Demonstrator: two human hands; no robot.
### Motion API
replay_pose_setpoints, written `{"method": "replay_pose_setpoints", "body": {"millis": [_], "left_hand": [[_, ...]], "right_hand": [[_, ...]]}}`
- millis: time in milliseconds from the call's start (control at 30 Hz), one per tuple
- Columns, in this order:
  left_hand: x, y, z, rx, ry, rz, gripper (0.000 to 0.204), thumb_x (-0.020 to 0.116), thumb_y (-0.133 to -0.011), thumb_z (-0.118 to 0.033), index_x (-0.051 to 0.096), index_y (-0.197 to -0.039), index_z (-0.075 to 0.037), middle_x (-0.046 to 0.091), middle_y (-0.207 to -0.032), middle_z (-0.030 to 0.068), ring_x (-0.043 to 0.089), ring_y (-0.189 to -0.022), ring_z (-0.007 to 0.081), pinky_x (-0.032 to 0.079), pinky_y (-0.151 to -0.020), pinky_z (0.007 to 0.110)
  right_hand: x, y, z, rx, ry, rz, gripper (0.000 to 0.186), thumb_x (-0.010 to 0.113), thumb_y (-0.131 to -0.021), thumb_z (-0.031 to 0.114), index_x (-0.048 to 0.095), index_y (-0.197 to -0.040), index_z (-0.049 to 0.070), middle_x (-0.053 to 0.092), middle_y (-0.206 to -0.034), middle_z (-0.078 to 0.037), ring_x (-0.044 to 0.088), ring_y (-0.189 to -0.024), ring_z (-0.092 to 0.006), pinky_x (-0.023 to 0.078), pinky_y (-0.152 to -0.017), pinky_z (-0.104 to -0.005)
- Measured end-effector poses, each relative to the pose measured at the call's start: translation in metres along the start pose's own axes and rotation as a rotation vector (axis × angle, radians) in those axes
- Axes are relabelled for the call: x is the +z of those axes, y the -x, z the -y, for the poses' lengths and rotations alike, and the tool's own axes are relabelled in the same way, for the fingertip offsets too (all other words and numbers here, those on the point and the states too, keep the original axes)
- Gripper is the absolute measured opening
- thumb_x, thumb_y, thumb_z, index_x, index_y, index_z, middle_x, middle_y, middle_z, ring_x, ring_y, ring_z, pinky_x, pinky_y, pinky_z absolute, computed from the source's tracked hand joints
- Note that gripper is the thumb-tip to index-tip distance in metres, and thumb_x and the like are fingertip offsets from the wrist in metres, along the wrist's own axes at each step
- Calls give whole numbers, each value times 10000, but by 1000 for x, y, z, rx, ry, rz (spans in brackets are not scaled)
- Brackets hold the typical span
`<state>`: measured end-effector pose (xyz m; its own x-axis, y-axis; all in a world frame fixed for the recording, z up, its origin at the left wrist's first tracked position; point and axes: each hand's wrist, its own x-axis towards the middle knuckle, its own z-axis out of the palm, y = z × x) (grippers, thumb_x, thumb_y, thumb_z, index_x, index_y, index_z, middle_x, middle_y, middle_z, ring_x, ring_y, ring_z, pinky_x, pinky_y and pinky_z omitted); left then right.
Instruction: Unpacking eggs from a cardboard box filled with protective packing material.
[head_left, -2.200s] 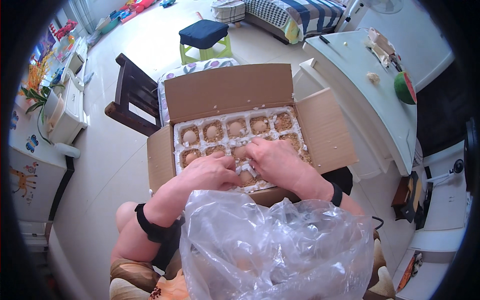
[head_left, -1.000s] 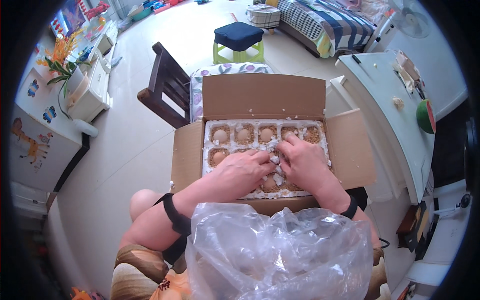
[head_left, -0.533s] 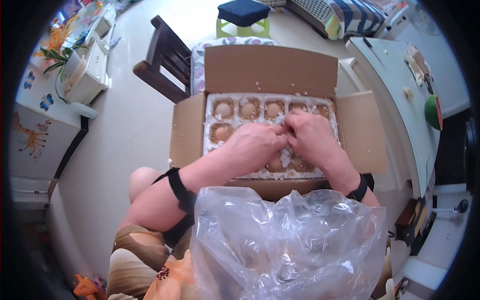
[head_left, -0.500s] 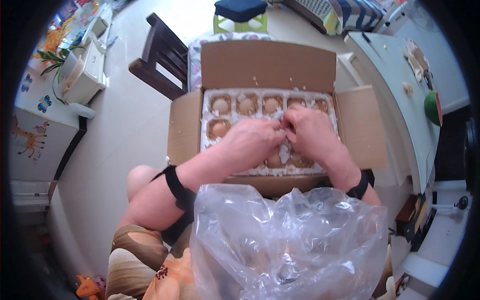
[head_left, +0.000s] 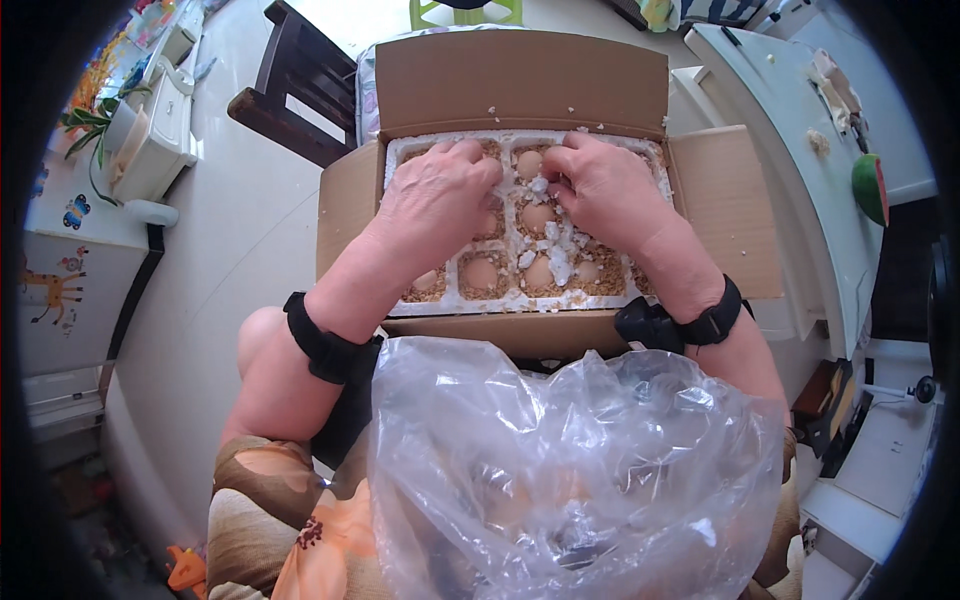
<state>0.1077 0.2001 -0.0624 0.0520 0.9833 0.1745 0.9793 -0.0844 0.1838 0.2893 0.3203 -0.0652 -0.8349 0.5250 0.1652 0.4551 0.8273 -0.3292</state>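
Note:
A white foam tray (head_left: 452, 297) with square cells sits inside an open cardboard box (head_left: 520, 85). Brown eggs lie in the cells amid tan, grainy filling, among them one egg (head_left: 480, 272) in the front row. My left hand (head_left: 440, 192) bends over the tray's far left cells, fingers curled down and closed; its fingertips and whatever they grip are hidden. At the far right cells my right hand (head_left: 612, 192) is closed too, thumb and fingers drawn together beside a far-row egg (head_left: 529, 165). I cannot make out what it holds. White foam crumbs (head_left: 560, 262) lie scattered between the hands.
A clear plastic bag (head_left: 570, 470) covers my lap in front of the box. Dark wooden chair (head_left: 300, 85) stands at the far left. To the right is a pale table (head_left: 790, 150) bearing a cut watermelon (head_left: 870, 190). Box flaps (head_left: 725, 215) spread out sideways.
My hands were together over the tray's middle and are now apart, the left moved left and away, the right toward the far row. More eggs and foam crumbs show between them. The view shifted.

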Motion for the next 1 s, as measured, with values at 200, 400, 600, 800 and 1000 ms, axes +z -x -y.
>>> {"method": "replay_pose_setpoints", "body": {"millis": [200, 400, 600, 800, 1000], "left_hand": [[1, 3, 5, -15, -83, -16, 191, 667, -828, -133, 700, -1014, -113, 651, -998, 75, 631, -1005, 276, 512, -851, 399], [-1, -3, 6, 12, -114, -26, 139, 652, -817, -123, 691, -948, -98, 679, -917, 77, 646, -958, 275, 520, -809, 410], [-1, -9, 1, -58, -145, 56, 131, 637, -800, -110, 669, -925, -84, 679, -889, 98, 655, -923, 286, 517, -799, 416], [0, -5, 6, -14, -101, 25, 142, 637, -797, -103, 667, -933, -81, 681, -900, 104, 652, -930, 299, 510, -809, 423], [-8, -5, 13, 20, -10, 59, 181, 647, -784, -69, 687, -960, -81, 694, -922, 106, 652, -950, 302, 508, -839, 424]], "right_hand": [[-15, 8, -4, -7, 7, 122, 105, 666, -814, 121, 670, -902, 65, 660, -925, -113, 648, -884, -327, 519, -770, -430], [-36, 27, -27, 135, 193, 9, 99, 652, -824, 107, 686, -897, 49, 661, -914, -118, 649, -887, -330, 513, -779, -437], [-37, 31, -34, 135, 181, 40, 136, 642, -817, 123, 719, -903, 51, 668, -930, -125, 653, -873, -341, 516, -796, -440], [-38, 20, -29, 234, 129, 113, 173, 659, -771, 169, 729, -854, 34, 689, -891, -143, 669, -870, -334, 530, -789, -429], [-36, 11, -25, 276, 185, 160, 204, 691, -735, 205, 710, -801, 13, 690, -850, -179, 678, -844, -333, 538, -777, -427]]}}
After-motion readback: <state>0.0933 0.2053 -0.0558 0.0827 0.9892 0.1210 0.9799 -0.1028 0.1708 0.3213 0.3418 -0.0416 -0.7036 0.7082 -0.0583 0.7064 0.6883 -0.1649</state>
